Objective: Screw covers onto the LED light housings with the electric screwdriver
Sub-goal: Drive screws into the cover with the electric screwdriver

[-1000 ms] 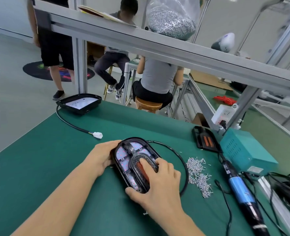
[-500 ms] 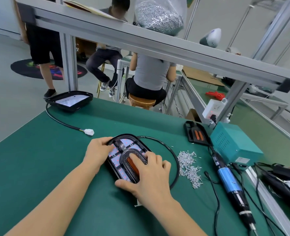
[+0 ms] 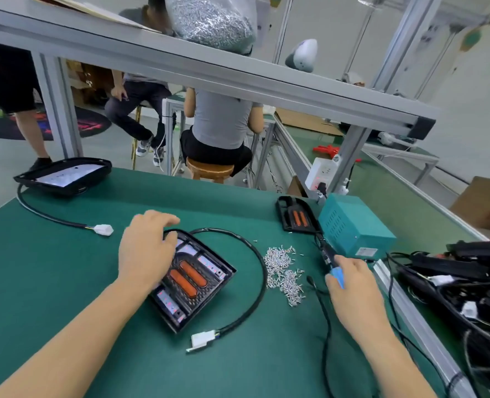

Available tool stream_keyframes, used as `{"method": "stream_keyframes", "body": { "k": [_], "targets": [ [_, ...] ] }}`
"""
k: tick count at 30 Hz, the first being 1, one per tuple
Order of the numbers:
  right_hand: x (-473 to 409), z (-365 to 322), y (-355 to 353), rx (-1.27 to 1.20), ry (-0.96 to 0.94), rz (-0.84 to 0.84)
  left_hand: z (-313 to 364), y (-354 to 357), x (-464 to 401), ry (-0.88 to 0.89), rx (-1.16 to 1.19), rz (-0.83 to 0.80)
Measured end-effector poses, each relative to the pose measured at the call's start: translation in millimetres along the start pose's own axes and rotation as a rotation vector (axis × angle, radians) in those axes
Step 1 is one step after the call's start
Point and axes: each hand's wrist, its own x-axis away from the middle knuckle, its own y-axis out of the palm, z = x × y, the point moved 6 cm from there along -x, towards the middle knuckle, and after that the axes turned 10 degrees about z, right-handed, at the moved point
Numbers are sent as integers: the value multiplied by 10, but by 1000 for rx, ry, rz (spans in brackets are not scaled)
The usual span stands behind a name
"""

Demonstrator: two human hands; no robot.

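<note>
- The housing [image 3: 193, 278] lies at frame centre on the green mat [image 3: 65, 282], its cover seated.
- The left hand [image 3: 146, 254] presses its upper left end, fingers spread and loosely bent.
- The right hand [image 3: 353, 285], centre right, curls round the blue screwdriver [image 3: 337, 275].
- Judgement: keep that pressure on so the glossy black shell cannot skate, load a screw from the pile [image 3: 284, 271], and drive it upright.
- The housing is a rounded plastic tray with two orange oblong lenses; the screws are small and silvery.
</note>
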Motion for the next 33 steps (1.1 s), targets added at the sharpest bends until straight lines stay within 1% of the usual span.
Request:
{"method": "stream_keyframes", "body": {
  "k": [1, 2, 4, 6, 7, 9, 11, 14, 20, 23, 26, 29, 31, 33],
  "targets": [
    [-48, 176, -3, 67, 54, -35, 241, 28, 21, 99, 61, 4],
    [-66, 321, 8, 134, 101, -79, 484, 92, 62, 186, 114, -27],
    [-61, 499, 60, 244, 162, -183, 921, 356, 189, 314, 162, -187],
    [-35, 587, 139, 251, 193, -263, 1233, 730, 358, 408, 77, -380],
    [-38, 612, 163, 222, 205, -271, 1330, 905, 441, 437, 12, -455],
    [-59, 640, 175, 161, 221, -258, 1418, 1168, 574, 439, -106, -550],
    [-88, 671, 179, 118, 235, -255, 1428, 1306, 672, 426, -233, -595],
    [-136, 704, 201, 85, 237, -268, 1423, 1375, 755, 421, -337, -588],
    [-226, 723, 268, 78, 259, -292, 1445, 1381, 800, 367, -357, -576],
    [-252, 753, 289, 39, 291, -303, 1491, 1383, 829, 392, -364, -561],
    [-254, 776, 257, -179, 405, -282, 1525, 1401, 858, 466, -373, -578],
    [-259, 724, 182, -429, 508, -289, 1508, 1401, 845, 482, -339, -570],
    [-263, 659, 139, -607, 583, -324, 1473, 1389, 840, 465, -293, -536],
    [-271, 555, 65, -747, 606, -357, 1439, 1362, 839, 380, -190, -499]
  ]
}}
